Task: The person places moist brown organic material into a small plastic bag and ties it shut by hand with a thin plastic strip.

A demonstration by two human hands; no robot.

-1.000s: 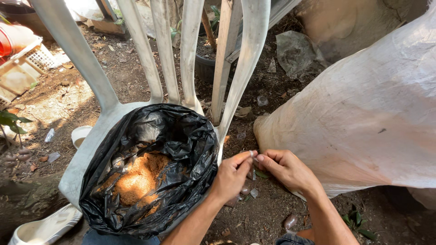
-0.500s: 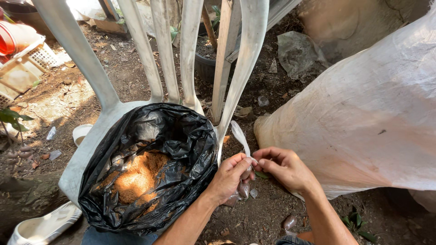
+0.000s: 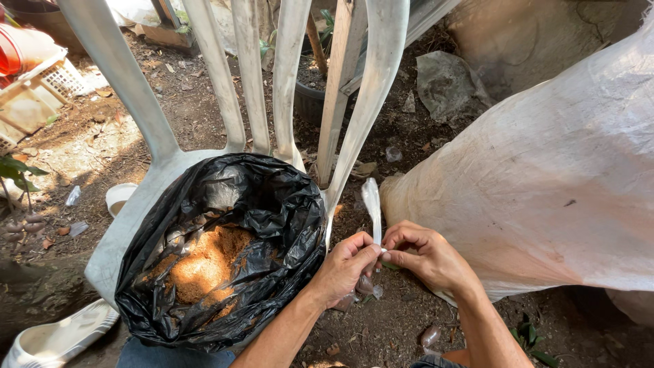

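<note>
My left hand [image 3: 346,266] and my right hand [image 3: 428,253] meet just right of a white plastic chair [image 3: 136,123]. Between their fingertips they pinch a small clear plastic bag [image 3: 372,204], whose twisted top sticks upward while its lower part hangs under my left hand. An open black plastic bag [image 3: 272,218] sits on the chair seat, part-filled with brown, sawdust-like material [image 3: 204,262]. It lies directly left of my left hand.
A large white woven sack [image 3: 545,184] bulges on the right, touching my right hand's side. Bare soil with stones and litter surrounds the chair. A white basket [image 3: 41,88] and red container [image 3: 13,51] stand at far left; a dark plant pot [image 3: 310,88] sits behind the chair.
The hands stayed in place beside the chair. The small clear bag has been drawn out and its twisted end now stands up between the fingertips.
</note>
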